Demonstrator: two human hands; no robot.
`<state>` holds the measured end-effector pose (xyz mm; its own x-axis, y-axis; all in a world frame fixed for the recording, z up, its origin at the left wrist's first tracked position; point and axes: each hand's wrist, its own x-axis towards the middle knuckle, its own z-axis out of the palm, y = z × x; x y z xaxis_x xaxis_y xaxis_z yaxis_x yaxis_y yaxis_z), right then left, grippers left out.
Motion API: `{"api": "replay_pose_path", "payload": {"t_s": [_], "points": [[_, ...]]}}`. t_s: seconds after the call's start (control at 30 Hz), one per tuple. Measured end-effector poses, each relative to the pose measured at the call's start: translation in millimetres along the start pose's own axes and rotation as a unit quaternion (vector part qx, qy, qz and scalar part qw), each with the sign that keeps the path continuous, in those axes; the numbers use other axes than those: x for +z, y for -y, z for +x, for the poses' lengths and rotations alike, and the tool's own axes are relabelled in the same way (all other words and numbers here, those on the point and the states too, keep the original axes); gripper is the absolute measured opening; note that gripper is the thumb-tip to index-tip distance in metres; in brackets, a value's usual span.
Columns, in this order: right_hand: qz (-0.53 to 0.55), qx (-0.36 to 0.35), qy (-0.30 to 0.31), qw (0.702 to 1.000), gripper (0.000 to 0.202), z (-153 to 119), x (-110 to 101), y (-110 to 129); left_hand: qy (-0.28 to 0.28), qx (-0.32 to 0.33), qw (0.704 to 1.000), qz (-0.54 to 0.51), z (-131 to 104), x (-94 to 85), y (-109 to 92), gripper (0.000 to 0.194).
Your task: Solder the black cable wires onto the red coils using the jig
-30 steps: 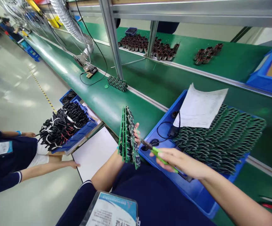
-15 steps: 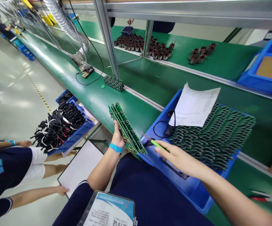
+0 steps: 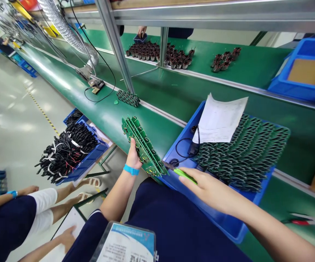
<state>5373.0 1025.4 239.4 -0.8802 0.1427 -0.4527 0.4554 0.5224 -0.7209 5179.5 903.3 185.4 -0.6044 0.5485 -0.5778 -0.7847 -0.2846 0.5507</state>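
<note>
My left hand point(image 3: 134, 155), with a blue band at the wrist, grips a few long green circuit boards point(image 3: 144, 147) side by side and tilted. In my right hand point(image 3: 201, 183) is a green-handled cutting tool point(image 3: 184, 174); its tip touches or nearly touches the lower right end of the boards. To the right, a blue bin point(image 3: 225, 227) holds rows of green boards point(image 3: 244, 156), a sheet of paper point(image 3: 219, 118) and a black cable point(image 3: 177, 147).
Small stacked boards point(image 3: 128, 98) stand by the metal post. Red-handled pliers point(image 3: 304, 220) lie at the right. A crate of black cables point(image 3: 67, 149) and a person holding a white board point(image 3: 68, 220) are at the left. Across the bench, a person's hand point(image 3: 142, 31) reaches into a small tray.
The tool in my right hand has come up to the boards' lower end. The boards have turned slightly, showing more of their faces. The person at the left has moved lower with the white board.
</note>
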Motion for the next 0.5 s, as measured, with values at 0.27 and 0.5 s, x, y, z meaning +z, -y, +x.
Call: {"api": "replay_pose_path", "payload": {"t_s": [0.27, 0.5], "points": [[-0.022, 0.015, -0.009, 1.000, 0.048, 0.8, 4.9, -5.0, -0.002, 0.015, 1.000, -0.006, 0.1, -4.5, 1.1, 0.043], [0.148, -0.010, 0.080, 0.986, 0.045, 1.7, 12.9, -12.1, 0.032, -0.077, 0.996, -0.029, 3.9, -11.5, 5.7, 0.052]]}}
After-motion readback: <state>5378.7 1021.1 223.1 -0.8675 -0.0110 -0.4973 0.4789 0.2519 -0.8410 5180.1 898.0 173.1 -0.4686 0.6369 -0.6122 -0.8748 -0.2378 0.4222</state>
